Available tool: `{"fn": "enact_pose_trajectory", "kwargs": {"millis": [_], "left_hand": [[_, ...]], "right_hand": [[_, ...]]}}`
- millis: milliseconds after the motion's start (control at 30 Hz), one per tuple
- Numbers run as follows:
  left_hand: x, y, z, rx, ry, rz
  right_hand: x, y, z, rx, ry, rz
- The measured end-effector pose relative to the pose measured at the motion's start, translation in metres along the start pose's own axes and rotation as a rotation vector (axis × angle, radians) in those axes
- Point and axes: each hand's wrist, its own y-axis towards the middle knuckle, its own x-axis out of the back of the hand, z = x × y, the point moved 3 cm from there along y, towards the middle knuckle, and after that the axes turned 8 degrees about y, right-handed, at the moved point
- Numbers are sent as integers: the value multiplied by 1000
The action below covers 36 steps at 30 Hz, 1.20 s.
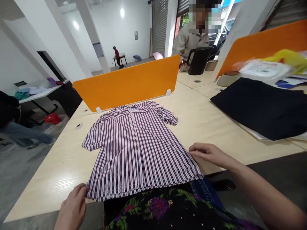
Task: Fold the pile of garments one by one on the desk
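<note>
Nearest the camera: a dark floral garment point(155, 207) is seen at the bottom edge, worn by the person, with the shirt hem lying just over it.
Left grip: the left hand point(72, 209) is closed on the lower left corner of the hem, the cloth pinched between thumb and fingers.
Right grip: the right hand point(208, 153) is laid at the right side seam of the shirt, fingers curled onto the edge; whether cloth is actually pinched there cannot be told.
Shirt: a striped short-sleeved shirt point(136, 150) is spread face up on the bench point(211, 124), collar toward the orange divider point(129, 83), buttons closed down the middle, both sleeves folded out to the sides.
Handling: the cloth is judged thin, light and limp, likely to slide on the smooth wood and to wrinkle if dragged; it is best taken at hem corners, side seams or shoulders, where the stitching gives some body.
Further out: a black cloth point(261, 108) is laid on the bench to the right, well apart from the shirt.
Beyond: a black kettle point(199, 60) is stood past the divider, near another person in a beige jacket point(189, 41).
</note>
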Motion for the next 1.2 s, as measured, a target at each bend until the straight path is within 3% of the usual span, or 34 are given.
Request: {"fn": "enact_pose_trajectory", "kwargs": {"millis": [67, 100, 200, 300, 367, 500, 567, 633, 700, 800, 833, 900, 967, 1033, 1100, 1200], "left_hand": [[4, 9, 0, 0, -32, -55], [6, 17, -5, -5, -45, -105], [1, 49, -35, -92, -62, -174], [-25, 69, -63, -188, 16, -42], [-43, 66, -67, -178, 98, 46], [-54, 30, -55, -122, 172, 81], [-49, 17, -49, -106, 177, 96], [-39, 23, -47, -116, 178, 99], [-27, 51, -50, -134, 179, 35], [-17, 119, -58, -133, 166, -120], [-19, 141, -60, -142, 176, -120], [-33, 171, -56, -123, 212, -33], [-53, 179, -43, -89, 247, 125], [-71, 171, -24, -60, 263, 241], [-78, 162, -8, -37, 270, 269], [-71, 170, -9, 21, 285, 211]], "right_hand": [[4, 12, 5, 69, -76, -152], [0, 19, 10, 121, -119, -169], [-31, 44, 24, 282, -301, -52], [-70, 59, 19, 326, -537, 102], [-82, 58, 7, 317, -641, 145], [-72, 39, -16, 329, -698, 120], [-62, 35, -20, 338, -685, 136], [-55, 41, -16, 334, -652, 170], [-55, 59, -5, 328, -622, 161], [-68, 94, 11, 333, -658, 113], [-75, 104, 13, 328, -684, 126], [-88, 115, 12, 306, -714, 179], [-92, 115, 5, 311, -704, 201], [-85, 108, -4, 368, -663, 209], [-66, 105, -10, 405, -577, 167], [-16, 125, -19, 251, -485, -195]]}}
